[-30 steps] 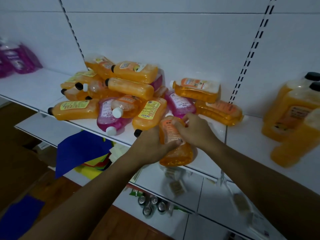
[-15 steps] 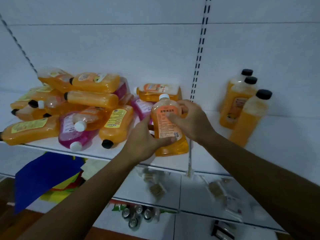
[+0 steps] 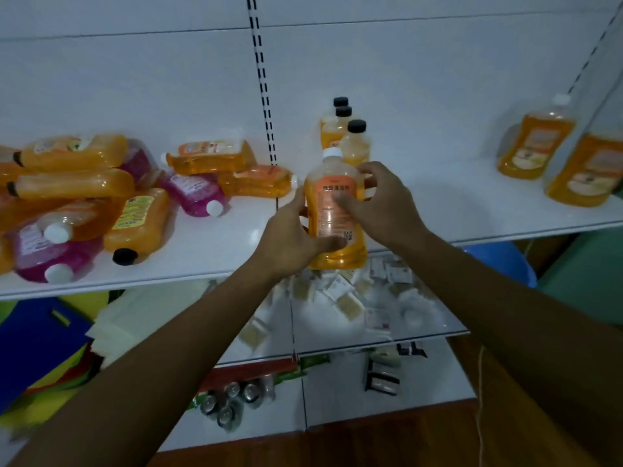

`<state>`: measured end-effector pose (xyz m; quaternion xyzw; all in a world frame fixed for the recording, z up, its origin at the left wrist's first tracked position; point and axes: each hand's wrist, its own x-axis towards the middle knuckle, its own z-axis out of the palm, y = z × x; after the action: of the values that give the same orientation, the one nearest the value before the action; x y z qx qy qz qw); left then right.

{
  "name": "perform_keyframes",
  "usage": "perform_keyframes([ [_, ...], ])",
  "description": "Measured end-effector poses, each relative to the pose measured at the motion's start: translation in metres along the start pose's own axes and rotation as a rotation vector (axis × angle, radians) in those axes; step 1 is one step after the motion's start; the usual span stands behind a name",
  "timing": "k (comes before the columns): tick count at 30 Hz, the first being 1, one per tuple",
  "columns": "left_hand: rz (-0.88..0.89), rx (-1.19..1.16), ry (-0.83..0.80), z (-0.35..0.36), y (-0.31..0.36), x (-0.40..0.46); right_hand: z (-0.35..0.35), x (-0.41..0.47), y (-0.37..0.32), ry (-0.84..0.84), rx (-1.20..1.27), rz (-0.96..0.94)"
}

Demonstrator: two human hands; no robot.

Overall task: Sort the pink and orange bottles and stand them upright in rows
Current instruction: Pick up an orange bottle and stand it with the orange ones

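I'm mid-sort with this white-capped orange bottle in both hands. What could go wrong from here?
1. The orange bottle, gripped by the left hand and right hand, has its base at the front edge of the shelf. Let go there, it may tip off.
2. The three black-capped bottles stand close behind it, so pushing in could topple them.
3. The pile lies loose, with some bottles near the edge. A bump might roll one off.

Dim, cool indoor light; a faint sheen lies on the white shelf (image 3: 215,251); the packets (image 3: 347,298) below are blurred; the orange bottles (image 3: 536,143) at the right edge look soft and stretched.
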<state>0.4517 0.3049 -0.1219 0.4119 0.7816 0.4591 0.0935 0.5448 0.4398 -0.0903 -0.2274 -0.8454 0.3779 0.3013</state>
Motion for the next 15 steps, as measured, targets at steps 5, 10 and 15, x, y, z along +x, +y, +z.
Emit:
perform_keyframes([
  [5,0.033,-0.020,-0.002,0.064,0.042,-0.033,-0.058,-0.052,0.030,0.049,0.034,0.049],
  [10,0.117,-0.009,-0.005,0.136,0.085,-0.041,-0.123,-0.089,0.065,0.182,0.013,0.091],
  [15,0.175,-0.074,-0.055,0.196,0.116,-0.024,-0.176,-0.100,0.096,0.300,-0.016,0.103],
])
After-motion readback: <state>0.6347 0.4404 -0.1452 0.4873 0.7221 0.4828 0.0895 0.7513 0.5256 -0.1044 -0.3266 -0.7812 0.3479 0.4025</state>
